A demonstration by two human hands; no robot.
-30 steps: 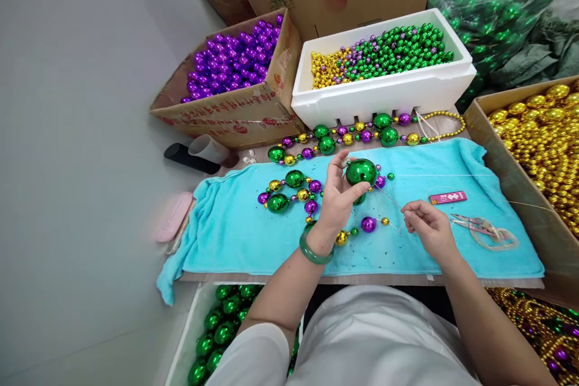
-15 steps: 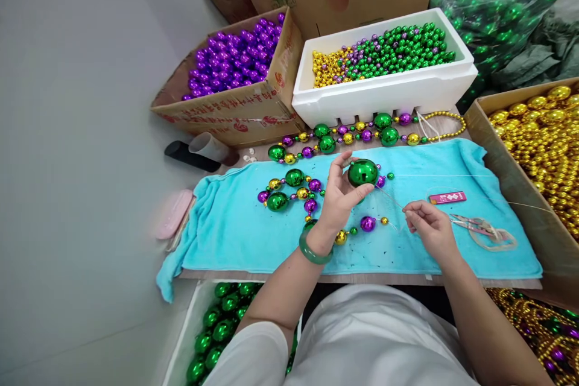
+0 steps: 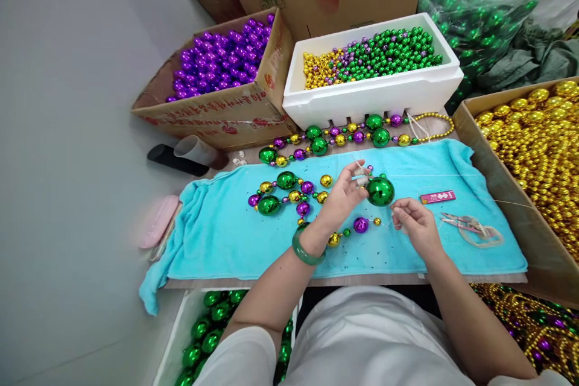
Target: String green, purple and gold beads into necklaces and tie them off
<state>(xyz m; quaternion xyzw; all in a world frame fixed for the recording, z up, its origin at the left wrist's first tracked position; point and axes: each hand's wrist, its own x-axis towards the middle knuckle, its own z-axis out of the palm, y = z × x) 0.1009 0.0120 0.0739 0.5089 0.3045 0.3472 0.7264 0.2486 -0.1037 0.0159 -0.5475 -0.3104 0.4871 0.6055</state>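
My left hand (image 3: 341,199), with a green bangle (image 3: 308,247) at its wrist, has its fingers curled in a pinch around white string (image 3: 360,166). Just beyond its thumb tip is a large shiny green bead (image 3: 380,192). To the right of that bead, my right hand (image 3: 415,223) pinches a thin thread that is hard to see. Below lies a purple bead (image 3: 360,225) with a small gold bead (image 3: 377,221) beside it. A strung bead garland (image 3: 294,196) of green, gold and purple curls on the left, partly hidden behind my left hand.
A turquoise towel (image 3: 235,235) covers the table. Scissors (image 3: 464,224) and a pink packet (image 3: 438,196) lie on the right. Behind stand a carton of purple beads (image 3: 271,81) and a white foam box (image 3: 371,93); a carton of gold beads (image 3: 493,193) stands right.
The large green bead has left my left hand's grasp and sits to the right of its fingertips, nearer my right hand. White string now shows at my left fingers.
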